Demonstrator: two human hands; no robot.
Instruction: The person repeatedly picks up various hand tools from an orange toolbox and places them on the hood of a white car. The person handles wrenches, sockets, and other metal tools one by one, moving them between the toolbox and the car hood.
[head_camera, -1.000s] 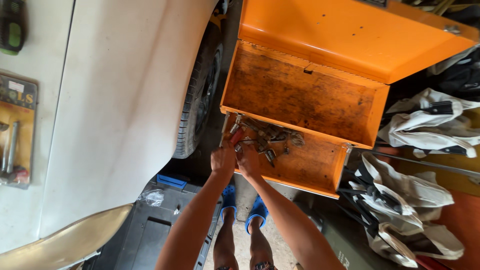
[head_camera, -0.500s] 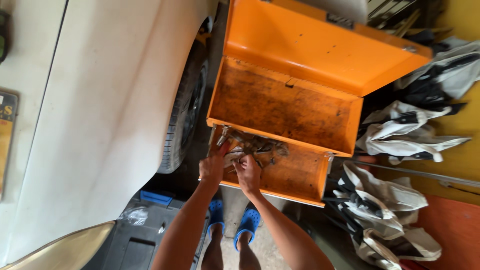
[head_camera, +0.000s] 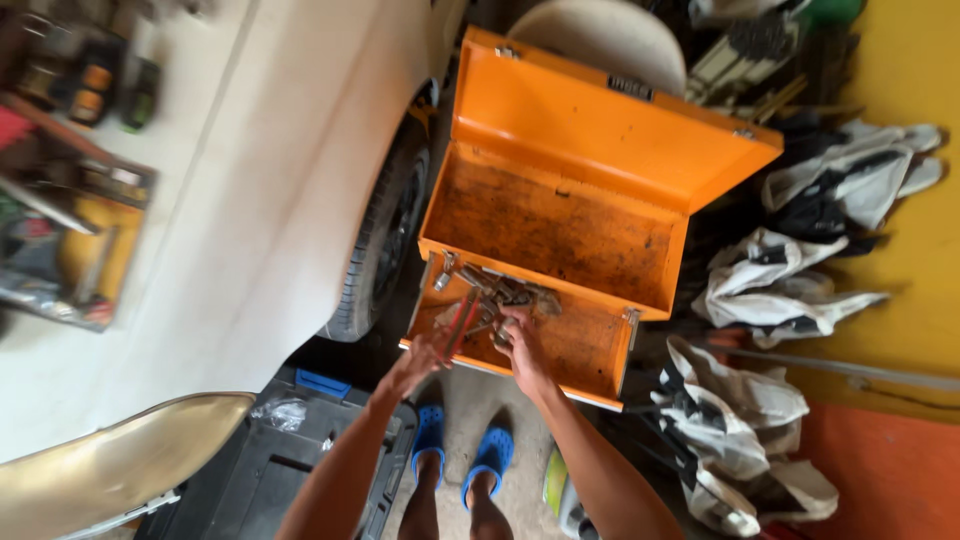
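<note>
Nearest us, blue clogs (head_camera: 465, 452) on the floor. Our left hand (head_camera: 425, 357) has its fingers closed round a red-handled tool (head_camera: 457, 322), lifted at the front tray's left end. Right hand (head_camera: 523, 335), at 3 o'clock from it, rests among the loose metal tools (head_camera: 505, 290); finger spread unclear. Beyond, the orange toolbox (head_camera: 560, 225) stands lid-open beside a car tyre (head_camera: 382, 240).

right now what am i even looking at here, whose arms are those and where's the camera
The camera sits on a person's head and looks down, so the two bare arms are their own. They stand in blue shoes beside a white car, reaching into an open orange toolbox. The left hand is lifting a red-handled tool, which looks like pliers, out of the lower tray. The right hand rests among the loose metal tools there. White bags lie to the right, and a black case is on the floor.
</note>
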